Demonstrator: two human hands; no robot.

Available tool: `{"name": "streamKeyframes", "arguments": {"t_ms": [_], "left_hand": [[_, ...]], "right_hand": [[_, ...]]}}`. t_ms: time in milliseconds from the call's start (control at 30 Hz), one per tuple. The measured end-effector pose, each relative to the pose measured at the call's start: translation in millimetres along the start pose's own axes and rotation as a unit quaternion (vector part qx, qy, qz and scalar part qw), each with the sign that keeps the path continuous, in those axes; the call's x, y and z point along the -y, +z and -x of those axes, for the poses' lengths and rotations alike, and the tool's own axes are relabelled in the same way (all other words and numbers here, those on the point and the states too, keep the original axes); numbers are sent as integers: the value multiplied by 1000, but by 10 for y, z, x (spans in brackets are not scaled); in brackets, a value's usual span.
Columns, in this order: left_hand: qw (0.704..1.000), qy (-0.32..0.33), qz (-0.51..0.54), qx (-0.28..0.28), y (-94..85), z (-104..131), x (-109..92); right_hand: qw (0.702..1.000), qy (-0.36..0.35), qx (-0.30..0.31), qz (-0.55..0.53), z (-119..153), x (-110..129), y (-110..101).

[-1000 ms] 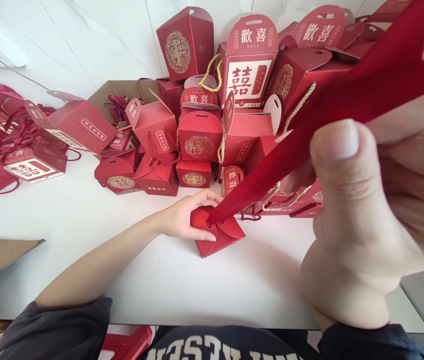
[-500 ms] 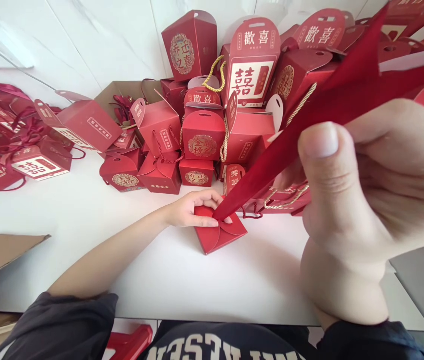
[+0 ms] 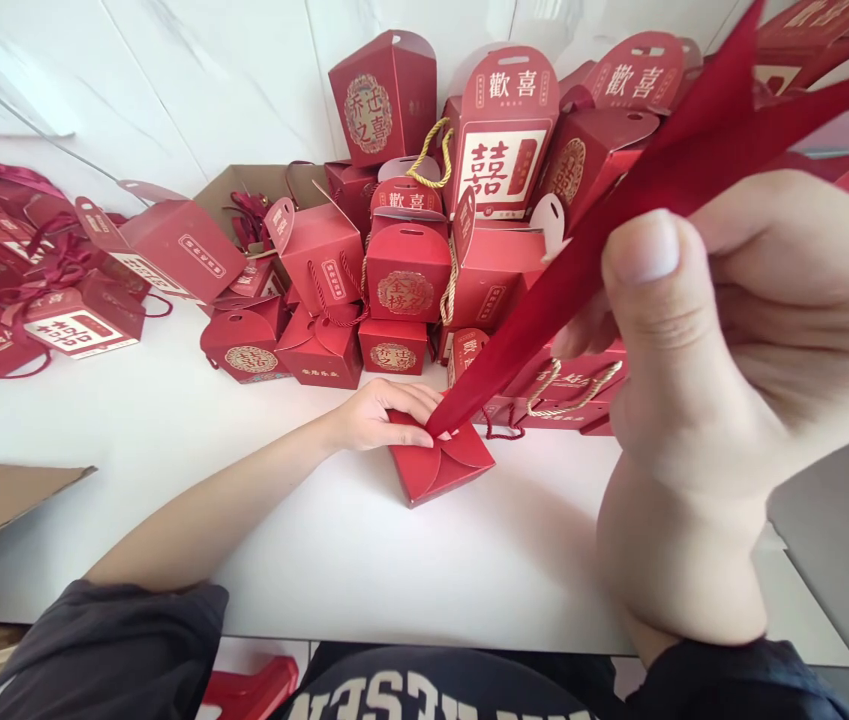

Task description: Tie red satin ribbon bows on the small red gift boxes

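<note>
A small red gift box with curved, interlocking top flaps rests on the white table. My left hand is closed over its top, the thumb near where the flaps meet and the fingers on the far side. From that spot a dark red ribbon runs taut up to the right. My right hand, close to the camera, pinches the ribbon between thumb and fingers. Two pointed ribbon ends stick out beyond this hand. The ribbon partly hides the left fingertips.
Red gift boxes with gold print and rope handles are stacked along the tiled wall. More boxes with ribbon bows lie at the left. A cardboard flap juts over the table's left side. A red stool shows below the edge.
The small box has tilted slightly, showing more of its front side. My left fingers have shifted a little on its top. The right hand keeps its grip on the ribbon, nearly still.
</note>
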State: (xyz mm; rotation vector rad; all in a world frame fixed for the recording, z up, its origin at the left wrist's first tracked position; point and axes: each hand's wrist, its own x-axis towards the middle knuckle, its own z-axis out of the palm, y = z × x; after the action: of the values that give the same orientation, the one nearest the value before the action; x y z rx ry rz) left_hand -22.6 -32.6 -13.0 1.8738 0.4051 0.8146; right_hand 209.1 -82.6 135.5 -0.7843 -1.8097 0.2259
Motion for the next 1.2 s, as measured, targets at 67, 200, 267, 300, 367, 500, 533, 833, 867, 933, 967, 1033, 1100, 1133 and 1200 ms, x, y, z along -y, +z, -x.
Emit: {"name": "streamKeyframes", "arguments": {"t_ms": [67,200,267,300,367,500,533,833,867,933,967,1033,1100,1133,1200], "left_hand": [[1000,-1,-8,20,-21,-17,14],[999,-13,-7,48,-58,-28,45],[999,-18,2,36,-65,-23,68],[999,-19,9,27,-65,-18,80],[1000,-19,21,13,-59,-10,102],[999,-26,22,12,-40,0,118],[999,-30,22,14,-36,1,116],[995,-101,-11,16,-18,-57,-50],[994,-110,-15,19,-21,-66,-73],[992,-124,-11,15,-24,-79,-104],[992,-129,-8,11,-23,-83,-113],[991,-135,-3,9,-16,-83,-117],[990,-140,4,13,-1,-76,-108],[990,-143,9,14,7,-71,-101],[989,-147,17,7,26,-59,-81]], "right_hand": [[998,-45,-43,20,-35,-12,118],[992,-55,16,113,-247,31,277],[986,-54,32,154,-358,57,302],[985,-57,32,160,-396,65,305],[984,-55,31,164,-427,71,295],[983,-23,45,176,-356,87,215],[983,-19,43,176,-331,99,190],[989,87,59,102,-303,217,204],[989,96,52,97,-304,212,218],[990,100,34,94,-297,200,225],[990,101,27,92,-291,196,221],[991,103,22,77,-283,189,208],[992,111,23,58,-296,165,219],[992,112,22,52,-311,140,244],[994,98,13,45,-353,58,337]]}}
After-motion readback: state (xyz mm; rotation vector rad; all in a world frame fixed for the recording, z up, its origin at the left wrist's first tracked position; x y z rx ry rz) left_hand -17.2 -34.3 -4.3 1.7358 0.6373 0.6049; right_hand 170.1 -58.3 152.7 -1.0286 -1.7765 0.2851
